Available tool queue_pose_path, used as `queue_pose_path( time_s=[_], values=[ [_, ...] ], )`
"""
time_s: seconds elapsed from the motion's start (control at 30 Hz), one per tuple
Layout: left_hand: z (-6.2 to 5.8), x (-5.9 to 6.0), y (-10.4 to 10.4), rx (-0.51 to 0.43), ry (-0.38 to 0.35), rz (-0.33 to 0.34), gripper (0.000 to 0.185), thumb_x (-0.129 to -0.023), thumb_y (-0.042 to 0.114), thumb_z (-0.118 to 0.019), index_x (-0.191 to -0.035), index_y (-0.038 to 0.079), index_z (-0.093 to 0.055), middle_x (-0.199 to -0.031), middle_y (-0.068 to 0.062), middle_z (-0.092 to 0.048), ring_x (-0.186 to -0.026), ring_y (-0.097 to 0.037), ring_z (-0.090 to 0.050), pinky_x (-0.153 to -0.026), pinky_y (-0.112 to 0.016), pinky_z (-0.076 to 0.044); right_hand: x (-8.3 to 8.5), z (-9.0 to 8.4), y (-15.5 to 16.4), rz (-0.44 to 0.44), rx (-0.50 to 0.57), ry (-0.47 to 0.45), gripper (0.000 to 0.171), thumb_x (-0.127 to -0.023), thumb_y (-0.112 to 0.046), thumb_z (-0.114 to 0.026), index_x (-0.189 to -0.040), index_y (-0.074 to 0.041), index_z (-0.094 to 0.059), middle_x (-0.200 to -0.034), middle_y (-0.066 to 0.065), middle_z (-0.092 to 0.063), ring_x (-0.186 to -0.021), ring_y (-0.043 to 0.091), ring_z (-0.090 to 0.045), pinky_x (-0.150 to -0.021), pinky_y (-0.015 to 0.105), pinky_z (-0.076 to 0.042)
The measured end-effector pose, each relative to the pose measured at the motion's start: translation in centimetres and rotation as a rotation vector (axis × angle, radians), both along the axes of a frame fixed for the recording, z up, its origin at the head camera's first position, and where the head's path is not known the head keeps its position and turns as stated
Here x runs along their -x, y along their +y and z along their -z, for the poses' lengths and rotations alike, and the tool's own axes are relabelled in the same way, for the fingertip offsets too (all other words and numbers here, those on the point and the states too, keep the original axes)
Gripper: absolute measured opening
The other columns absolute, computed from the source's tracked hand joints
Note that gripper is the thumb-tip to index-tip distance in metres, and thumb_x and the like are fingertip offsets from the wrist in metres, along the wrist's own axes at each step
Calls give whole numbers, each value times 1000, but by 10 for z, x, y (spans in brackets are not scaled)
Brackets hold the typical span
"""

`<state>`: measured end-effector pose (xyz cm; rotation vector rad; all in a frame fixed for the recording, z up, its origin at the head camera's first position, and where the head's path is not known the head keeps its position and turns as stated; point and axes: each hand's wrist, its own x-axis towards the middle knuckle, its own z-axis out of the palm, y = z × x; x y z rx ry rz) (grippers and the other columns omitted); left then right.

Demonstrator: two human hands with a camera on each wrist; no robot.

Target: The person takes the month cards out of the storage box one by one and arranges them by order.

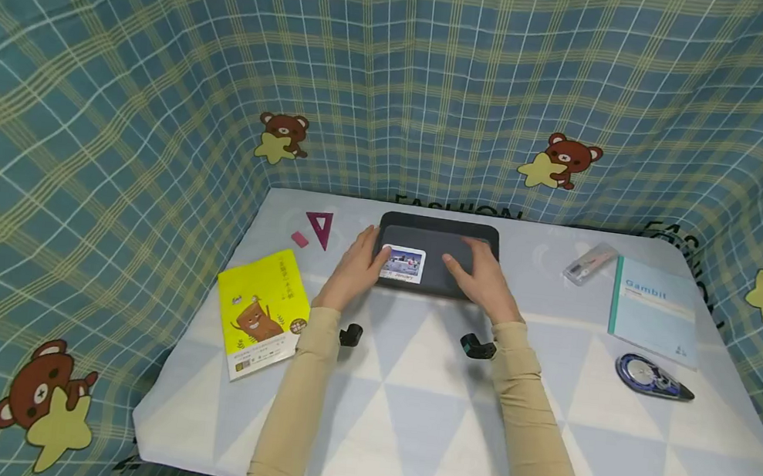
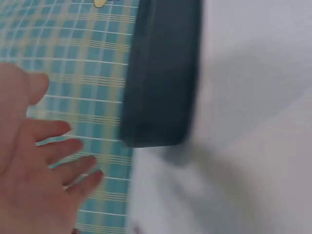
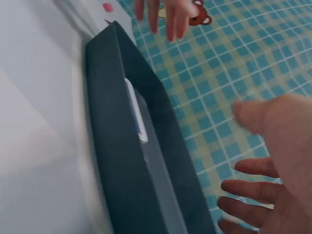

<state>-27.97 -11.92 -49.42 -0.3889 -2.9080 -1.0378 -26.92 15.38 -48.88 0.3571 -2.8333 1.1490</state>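
A dark rectangular box (image 1: 440, 223) with raised walls stands at the table's far middle. Inside it, a picture card (image 1: 403, 264) printed "January" lies at the left on a dark grey surface. By the box's left end is my left hand (image 1: 354, 268), its fingers extended; in the left wrist view there is a gap between this hand and the box wall (image 2: 163, 83). My right hand (image 1: 486, 284) is over the right end, fingers spread and holding nothing. The right wrist view shows the card's white edge (image 3: 136, 111) within the box, apart from the right hand (image 3: 275, 180).
On the left lie a yellow book (image 1: 264, 311), a purple set square (image 1: 322, 227) and a pink eraser (image 1: 300, 239). To the right are a clear plastic case (image 1: 590, 263), a light blue "Gambit" notebook (image 1: 656, 309) and a blue correction tape (image 1: 653, 377). Plaid cloth (image 1: 440, 81) surrounds the table.
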Motion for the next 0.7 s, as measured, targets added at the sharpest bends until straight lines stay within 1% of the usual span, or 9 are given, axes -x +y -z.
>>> queue_pose_path(
  time_s=[0.07, 0.13, 0.2, 0.3, 0.4, 0.5, 0.6, 0.7],
  values=[
    [14, 3, -2, -98, 17, -11, 59, -111, 31, -38, -158, -3, -26, -164, -22, -23, -150, -37, -27, -123, -50, -24, 6, 5, -5, -14, 18, -29, 71, -104, -43, -56, -155, 0, -35, -153, 26, -40, -137, 42, -43, -111, 58, -40],
    [30, 6, -2, -168, 27, -16, 53, -112, 22, -37, -155, -7, -29, -161, -26, -29, -148, -39, -31, -122, -48, -26, 13, 9, -10, -24, 19, -63, 69, -103, -38, -60, -155, 0, -36, -148, 26, -45, -132, 41, -48, -106, 56, -45],
    [43, 8, 0, -212, 23, -3, 49, -111, 15, -34, -154, -9, -30, -159, -28, -31, -147, -40, -31, -123, -46, -26, 20, 12, -16, -28, 16, -113, 68, -102, -34, -63, -154, 0, -37, -142, 26, -49, -125, 40, -53, -100, 54, -49],
    [54, 10, -1, -239, -28, 28, 50, -111, 12, -31, -156, -8, -26, -160, -27, -29, -149, -39, -27, -124, -45, -22, 31, 16, -30, -27, -11, -203, 71, -100, -33, -66, -155, 0, -36, -140, 25, -50, -122, 40, -54, -96, 53, -51],
    [58, 11, -4, -267, -94, 45, 51, -112, 13, -30, -160, -2, -21, -165, -21, -22, -152, -36, -21, -125, -44, -18, 40, 22, -44, -16, -35, -258, 74, -97, -33, -71, -153, 1, -38, -138, 25, -49, -121, 39, -54, -96, 54, -51],
    [60, 11, -10, -314, -168, 42, 53, -113, 18, -29, -164, 9, -17, -169, -12, -17, -154, -30, -17, -126, -43, -14, 47, 29, -54, 0, -42, -256, 72, -93, -33, -76, -149, 0, -45, -134, 23, -49, -118, 38, -55, -95, 53, -52],
    [61, 10, -16, -417, -266, 32, 53, -113, 24, -29, -165, 23, -17, -170, -1, -15, -155, -25, -13, -126, -44, -11, 51, 36, -61, 14, -50, -231, 71, -90, -33, -80, -146, -1, -49, -129, 21, -50, -113, 37, -55, -92, 52, -52],
    [62, 9, -22, -529, -346, 14, 52, -113, 27, -32, -164, 32, -20, -169, 6, -16, -155, -22, -11, -126, -46, -8, 53, 42, -64, 22, -48, -217, 70, -90, -32, -80, -145, -2, -51, -127, 20, -50, -111, 36, -54, -90, 53, -51]
  ],
)
